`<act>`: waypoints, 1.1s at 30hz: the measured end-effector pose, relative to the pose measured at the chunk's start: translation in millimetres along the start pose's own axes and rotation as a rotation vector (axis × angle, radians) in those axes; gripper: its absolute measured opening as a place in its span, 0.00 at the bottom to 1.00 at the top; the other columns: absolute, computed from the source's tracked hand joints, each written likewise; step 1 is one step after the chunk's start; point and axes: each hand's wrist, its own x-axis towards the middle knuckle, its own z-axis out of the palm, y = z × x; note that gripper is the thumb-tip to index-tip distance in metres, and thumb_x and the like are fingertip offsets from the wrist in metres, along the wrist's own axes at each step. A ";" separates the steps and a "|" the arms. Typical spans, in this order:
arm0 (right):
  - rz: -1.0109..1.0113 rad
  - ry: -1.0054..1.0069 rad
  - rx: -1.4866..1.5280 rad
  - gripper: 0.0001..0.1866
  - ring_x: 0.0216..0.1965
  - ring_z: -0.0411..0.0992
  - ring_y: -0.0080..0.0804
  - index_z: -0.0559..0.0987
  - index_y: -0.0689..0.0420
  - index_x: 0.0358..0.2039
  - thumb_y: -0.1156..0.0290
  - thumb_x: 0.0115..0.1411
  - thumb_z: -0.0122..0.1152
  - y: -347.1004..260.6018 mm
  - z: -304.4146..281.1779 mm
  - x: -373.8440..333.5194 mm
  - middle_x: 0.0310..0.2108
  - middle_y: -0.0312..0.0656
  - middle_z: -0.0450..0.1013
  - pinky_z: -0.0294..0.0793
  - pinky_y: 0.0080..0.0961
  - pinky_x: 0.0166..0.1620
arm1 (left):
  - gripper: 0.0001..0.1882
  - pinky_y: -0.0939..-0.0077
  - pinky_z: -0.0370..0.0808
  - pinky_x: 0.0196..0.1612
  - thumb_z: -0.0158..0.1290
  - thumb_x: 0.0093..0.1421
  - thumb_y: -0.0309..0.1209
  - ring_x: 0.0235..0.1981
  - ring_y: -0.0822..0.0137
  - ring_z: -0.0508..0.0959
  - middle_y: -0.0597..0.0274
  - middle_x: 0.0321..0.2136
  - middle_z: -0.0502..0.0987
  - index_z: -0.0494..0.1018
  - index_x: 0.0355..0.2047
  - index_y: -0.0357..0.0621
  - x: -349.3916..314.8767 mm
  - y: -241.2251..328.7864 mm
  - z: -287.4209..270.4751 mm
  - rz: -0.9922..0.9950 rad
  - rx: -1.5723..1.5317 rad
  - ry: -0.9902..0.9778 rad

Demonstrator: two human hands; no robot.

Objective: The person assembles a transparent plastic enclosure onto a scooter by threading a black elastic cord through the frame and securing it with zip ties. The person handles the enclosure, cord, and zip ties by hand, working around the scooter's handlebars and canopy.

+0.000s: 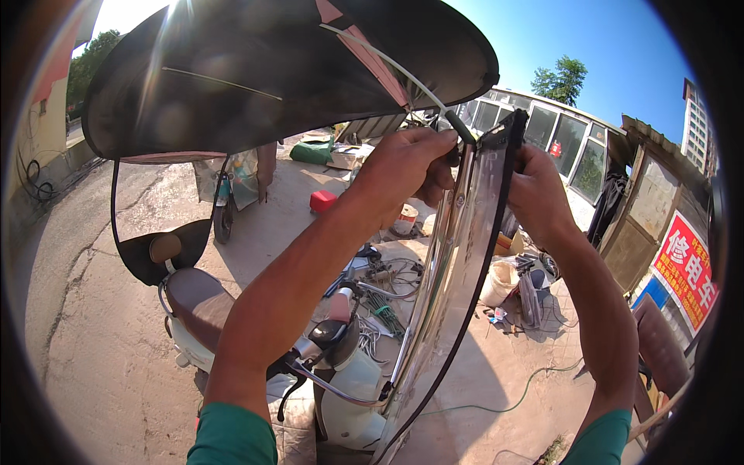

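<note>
A scooter (358, 387) stands in front of me under a black canopy (256, 85). Upright metal poles (426, 298) rise from its front to a dark sleeve (460, 126), where a pale canopy rod (387, 58) comes in. My left hand (407, 167) is closed at the top of the poles, thumb near the sleeve. A transparent windshield sheet (474, 232) with black trim hangs along the poles. My right hand (536, 190) is closed on its upper black edge; the fingertips are partly hidden behind the trim.
Cables and tools (387, 279) litter the ground behind the poles. A white bucket (498, 283) and a red box (323, 201) stand farther off. A green hose (511, 407) crosses the concrete. At right are a shed door (647, 205) and a red sign (686, 267).
</note>
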 end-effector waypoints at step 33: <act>0.106 0.158 0.084 0.12 0.24 0.64 0.14 0.83 0.53 0.39 0.58 0.69 0.64 30.9 3.0 2.7 0.25 0.27 0.70 0.62 0.18 0.26 | 0.08 0.72 0.80 0.42 0.61 0.64 0.22 0.42 0.74 0.81 0.62 0.42 0.82 0.79 0.43 0.41 1.9 -20.9 -37.6 0.868 0.542 0.040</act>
